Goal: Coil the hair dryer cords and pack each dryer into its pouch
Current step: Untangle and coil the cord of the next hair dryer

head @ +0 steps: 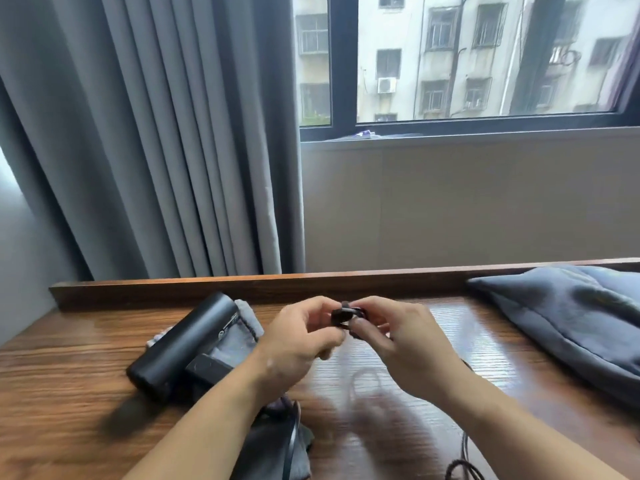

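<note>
Pinching a small dark piece [341,315], probably the stiff plug, with left grip [298,341] and right grip [398,337] above the surface [69,393]; I am trailing the limp, light cord [464,448] below, dryer [183,344] lying left on its pouch [246,320].

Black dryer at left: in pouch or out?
Out. The dryer lies on its side atop the grey pouch, body fully exposed.

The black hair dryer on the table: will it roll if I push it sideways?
The hair dryer has a round barrel, so it might roll, but its handle sticks out sideways and would probably stop that. It looks rigid and smooth, so it may slide on the polished table.
</note>
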A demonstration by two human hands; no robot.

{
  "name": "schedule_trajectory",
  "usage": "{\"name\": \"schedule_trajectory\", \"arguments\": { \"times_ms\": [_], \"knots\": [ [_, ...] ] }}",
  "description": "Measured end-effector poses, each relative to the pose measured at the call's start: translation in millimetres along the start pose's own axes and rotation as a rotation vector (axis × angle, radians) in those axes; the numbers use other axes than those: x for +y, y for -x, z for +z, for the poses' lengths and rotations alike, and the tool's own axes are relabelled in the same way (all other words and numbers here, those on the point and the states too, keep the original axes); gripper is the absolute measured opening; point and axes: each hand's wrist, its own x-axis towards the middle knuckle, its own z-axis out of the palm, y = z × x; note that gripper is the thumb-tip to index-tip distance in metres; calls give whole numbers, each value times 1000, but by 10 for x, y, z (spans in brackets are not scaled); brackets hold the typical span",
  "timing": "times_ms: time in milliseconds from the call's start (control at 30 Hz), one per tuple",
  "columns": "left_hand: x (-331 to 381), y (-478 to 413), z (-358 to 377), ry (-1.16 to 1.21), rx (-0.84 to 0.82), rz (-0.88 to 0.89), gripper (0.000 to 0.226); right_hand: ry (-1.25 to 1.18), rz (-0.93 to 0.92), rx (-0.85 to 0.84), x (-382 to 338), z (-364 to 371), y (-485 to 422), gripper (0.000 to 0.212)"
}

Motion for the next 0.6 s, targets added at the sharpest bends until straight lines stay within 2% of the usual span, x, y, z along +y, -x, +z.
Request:
{"name": "schedule_trajectory", "arguments": {
  "times_ms": [100,167,200,300,433,533,600],
  "knots": [
    [-77,66,-36,487,-152,-172,43,-183,90,24,90,8,37,12],
    [-94,121,-64,617,-240,-178,55,-345,150,22,115,-6,55,6],
    [-100,142,-81,632,-270,-157,58,-423,171,19,110,-14,65,4],
    [-120,174,-126,576,-317,-81,60,-534,186,12,84,-32,90,15],
    [-149,196,-136,544,-340,-37,77,-605,209,-81,97,-73,111,28],
    [-117,202,-109,534,-331,-40,94,-650,208,-147,100,-86,146,23],
    [-94,212,-78,473,-300,-21,89,-639,167,-211,73,-70,179,21]
  ]
}}
